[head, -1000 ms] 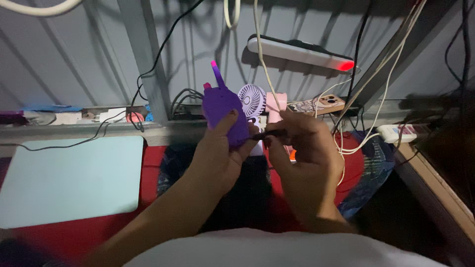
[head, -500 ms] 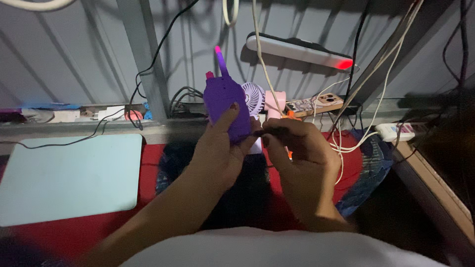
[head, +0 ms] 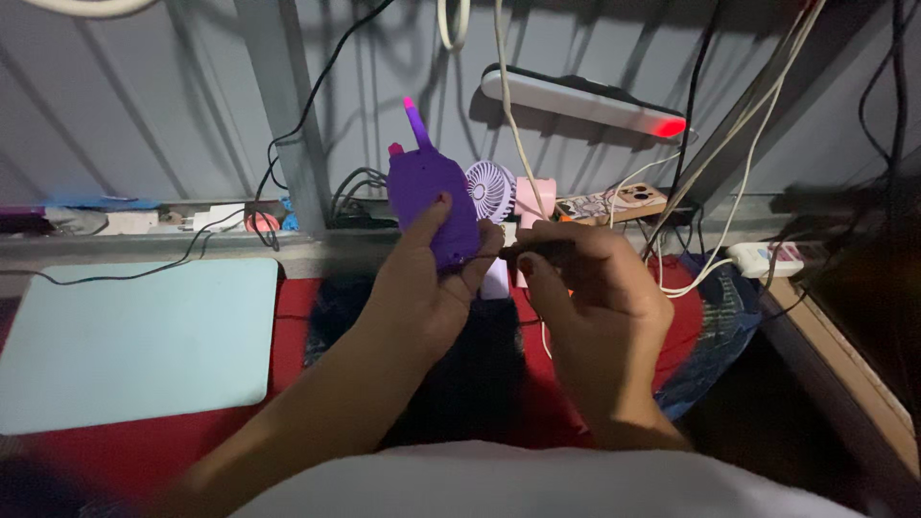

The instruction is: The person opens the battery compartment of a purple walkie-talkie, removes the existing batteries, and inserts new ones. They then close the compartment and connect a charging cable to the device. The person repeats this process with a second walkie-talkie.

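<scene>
Hands met at the middle of the view, above a red cloth (head: 288, 331) spread over the work surface. The left hand (head: 422, 297) was closed around a purple toy walkie-talkie (head: 432, 206), held upright with its pink-tipped aerial pointing up toward the grey panelled wall (head: 125, 105); the thumb lay along the toy's face and the other fingers wrapped behind its lower part. The right hand (head: 600, 288) sat just beside it, its fingers pinched shut on a thin dark tool (head: 532, 251) whose tip reached the lower right edge of the toy; what kind of tool it was could not be told. Behind the hands, on a metal ledge, stood a small white fan (head: 491, 189) and a pink object (head: 535, 197) next to it, with a phone in a patterned case (head: 614, 203) lying flat further right. A white power strip (head: 576, 99) with a red light hung on the wall above, and several white and black cables trailed down from it. A second white power strip (head: 763, 257) lay at the right, near a wooden edge. A pale blue mat (head: 134, 341) lay on the red cloth, well apart to the left.
</scene>
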